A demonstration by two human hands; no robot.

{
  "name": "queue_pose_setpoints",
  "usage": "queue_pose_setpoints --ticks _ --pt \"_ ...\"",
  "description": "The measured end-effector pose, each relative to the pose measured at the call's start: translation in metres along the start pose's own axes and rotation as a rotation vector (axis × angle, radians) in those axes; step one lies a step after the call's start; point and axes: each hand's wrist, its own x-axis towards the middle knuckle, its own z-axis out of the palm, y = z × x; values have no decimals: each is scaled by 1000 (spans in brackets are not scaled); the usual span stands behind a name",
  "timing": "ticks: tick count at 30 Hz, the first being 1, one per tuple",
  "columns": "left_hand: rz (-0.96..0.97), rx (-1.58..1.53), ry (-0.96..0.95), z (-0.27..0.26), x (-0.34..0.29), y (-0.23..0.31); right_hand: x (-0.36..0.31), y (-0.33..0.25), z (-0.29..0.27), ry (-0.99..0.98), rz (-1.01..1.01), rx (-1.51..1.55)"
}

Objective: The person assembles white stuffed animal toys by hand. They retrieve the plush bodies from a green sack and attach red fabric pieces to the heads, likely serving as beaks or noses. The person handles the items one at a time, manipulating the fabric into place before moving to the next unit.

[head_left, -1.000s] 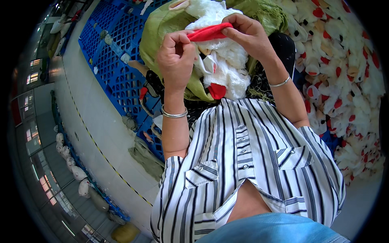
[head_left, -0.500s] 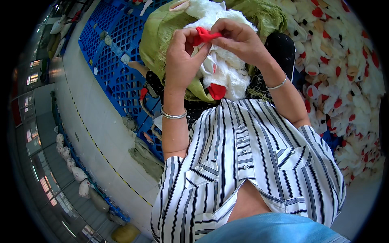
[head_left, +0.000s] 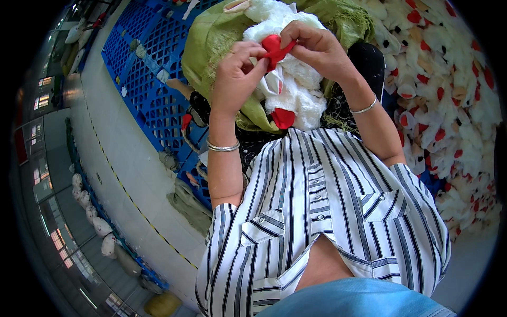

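Note:
A small red fabric piece [head_left: 273, 46], creased and pulled to a corner on its right, is held up between my hands. My right hand [head_left: 319, 52] pinches that corner between thumb and fingers. On the other side, my left hand [head_left: 237, 74] is closed with its thumb and fingertips at the piece's left edge. Just beneath lies a heap of fluffy white plush fabric [head_left: 303, 95], partly covered by my hands. It carries a red patch [head_left: 283, 119] near my shirt and a white flap with a pinkish mark [head_left: 273, 83]. A green woven sack [head_left: 203, 45] spreads under the plush.
To the right is a large pile of white plush pieces with red parts [head_left: 438, 100]. A blue plastic pallet [head_left: 153, 31] stands at the left, with scraps on it. Beyond it runs pale floor [head_left: 113, 142] with a striped line. Stuffed white bundles [head_left: 102, 227] line the far left.
My left hand has shifted slightly left and down. The red piece has gone from bunched between my fingers to more spread out, hanging lower over the plush. My right hand keeps its pinch.

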Motion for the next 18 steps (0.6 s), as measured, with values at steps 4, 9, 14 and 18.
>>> queue_pose_setpoints --ticks 4,9,14,18 --pt "-149 -178 49 8 -3 -5 5 -2 6 344 63 -2" --pt "-144 -344 172 15 -1 2 -18 -11 15 421 1 -163" --pt "-112 -233 171 23 -1 10 -33 -10 46 269 71 -182" --pt "-53 -200 41 26 -4 14 -26 -2 51 475 129 42"
